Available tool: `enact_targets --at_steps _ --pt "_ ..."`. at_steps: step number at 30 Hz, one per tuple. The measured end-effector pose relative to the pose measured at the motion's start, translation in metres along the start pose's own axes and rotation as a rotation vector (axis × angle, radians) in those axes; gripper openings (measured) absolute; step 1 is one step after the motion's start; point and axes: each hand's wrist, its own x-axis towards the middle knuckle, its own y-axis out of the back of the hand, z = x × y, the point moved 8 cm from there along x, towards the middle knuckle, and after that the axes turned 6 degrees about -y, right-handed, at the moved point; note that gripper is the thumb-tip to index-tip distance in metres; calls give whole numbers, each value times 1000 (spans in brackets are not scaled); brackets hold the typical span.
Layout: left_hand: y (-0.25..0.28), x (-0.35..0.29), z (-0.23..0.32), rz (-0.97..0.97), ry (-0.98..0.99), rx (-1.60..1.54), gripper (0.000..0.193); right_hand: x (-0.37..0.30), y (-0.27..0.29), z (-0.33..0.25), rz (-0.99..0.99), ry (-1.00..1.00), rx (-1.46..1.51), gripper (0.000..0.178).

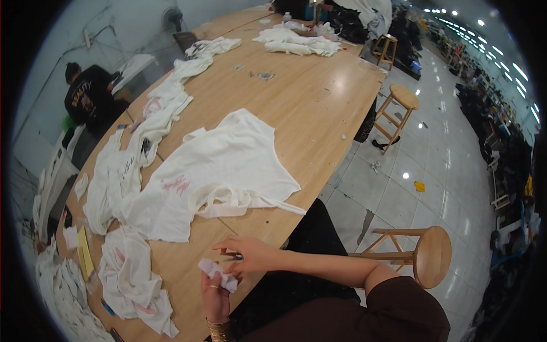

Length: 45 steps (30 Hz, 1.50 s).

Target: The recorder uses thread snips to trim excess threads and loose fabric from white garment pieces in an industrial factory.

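Near the table's front edge, my left hand [214, 299] is closed on a small crumpled piece of white cloth [219, 275]. My right hand [254, 254] is just beside it, fingers curled round a small dark tool [233, 257] with a metallic glint; its exact kind is too small to make out. Beyond both hands, a white apron-like garment [233, 154] lies spread flat, with a pink print and a looped white strap [225, 202] on it. Neither hand touches that garment.
White printed garments [117, 171] lie heaped along the table's left side, and another crumpled one [131, 279] sits nearer. More white cloth [296, 43] is at the far end. Wooden stools [431, 256] stand on the tiled floor at right. A person [94, 97] works beyond the left edge.
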Motion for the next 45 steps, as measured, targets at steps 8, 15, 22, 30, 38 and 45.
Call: enact_targets --at_steps 8,15,22,30,38,45 --pt "26 -2 -4 158 8 86 59 48 -15 101 91 -33 -671 42" --pt "30 -13 -13 76 45 -99 39 -3 -39 2 -37 457 -218 78" --pt "30 -2 -38 204 316 -67 47 -21 -61 -2 -141 457 -494 64" --pt "-10 -9 -16 157 359 278 50 -35 -26 -2 -80 307 -94 68" --pt "-43 -4 -3 -9 254 423 51 -45 -8 -7 -110 90 -222 68" --pt "-23 25 -31 -60 137 300 47 -45 -9 17 -88 -49 -64 71"
